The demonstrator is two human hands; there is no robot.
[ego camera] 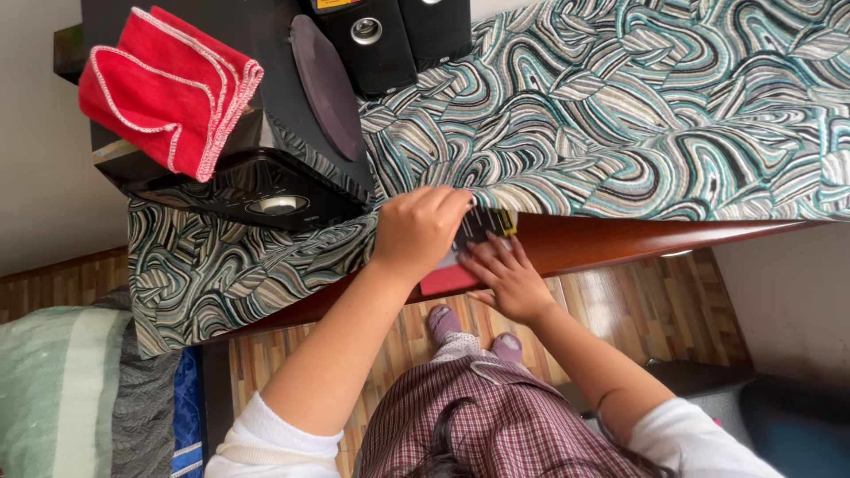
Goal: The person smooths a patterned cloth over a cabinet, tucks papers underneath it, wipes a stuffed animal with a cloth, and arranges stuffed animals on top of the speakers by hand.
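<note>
A small flat black card (478,228) with a yellow patch at its far corner sits at the near edge of the surface (620,241), just where the patterned cloth (620,115) ends and the red-brown wood shows. Directly below the card, touching it, is a flat red piece (447,281) that hangs past the same edge. The left hand (418,232) is curled over the card's left side, fingertips bent down on the cloth; whether it grips the card cannot be told. The right hand (509,281) lies flat and open, fingers spread, pressing on the card and the red piece from below. Left of the card, on the cloth, stands a large black speaker (274,190) with a folded red cloth (168,88) on top. Beyond the card, at the far side, stand two smaller black speakers (390,35).
</note>
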